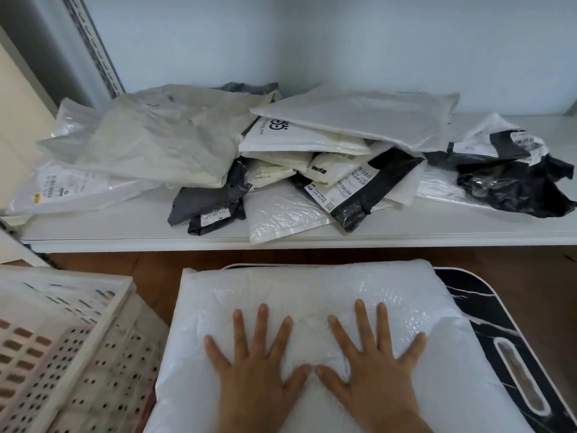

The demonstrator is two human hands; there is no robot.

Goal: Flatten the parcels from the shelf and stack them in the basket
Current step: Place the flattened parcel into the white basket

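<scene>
A large white bubble-wrap parcel [312, 295] lies in front of me on a dark marbled tray [487, 320]. My left hand [259, 367] and my right hand [371, 364] press flat on it side by side, fingers spread and straight, thumbs almost touching. A cream perforated basket [71, 348] stands at the lower left, its inside mostly out of view. On the white shelf [131, 235] behind lies a heap of several white, grey and black mail parcels [312, 157].
A brown floor strip [125, 260] shows between the shelf edge and the tray. The tray has a slot handle [518, 373] at its right side. A metal shelf upright [96, 48] rises at the back left against the pale wall.
</scene>
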